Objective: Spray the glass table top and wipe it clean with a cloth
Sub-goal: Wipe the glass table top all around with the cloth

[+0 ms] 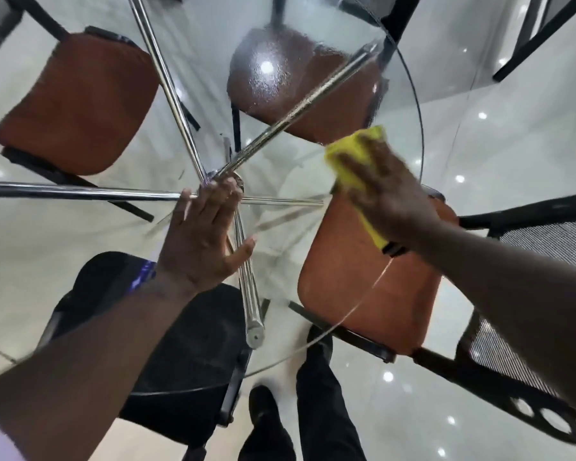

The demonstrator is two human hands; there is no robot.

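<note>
Two bare hands work on the round clear glass table top (pixel 80 247): left hand (pixel 203 241) flat, fingers spread, bracing; right hand (pixel 386 197) pressed onto the folded yellow cloth (pixel 349 158). Beyond, misted spray droplets (pixel 280 71) remain; uneven strokes there would probably leave streaks.

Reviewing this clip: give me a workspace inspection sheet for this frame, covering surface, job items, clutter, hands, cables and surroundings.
Surface: round glass table top, spray droplets still beaded over its far part, near part looks clearer.
Job's things: yellow cloth pressed on the glass; no spray bottle seen.
Clutter: nothing seen on the glass.
Hands: left hand flat on the glass near the centre, holding nothing; right hand pressing the cloth, blurred.
Cables: nothing seen.
Surroundings: chrome legs meet under the centre; orange-seated chairs and a black seat tucked below; glossy pale floor; the person's dark shoes by the near edge.
</note>
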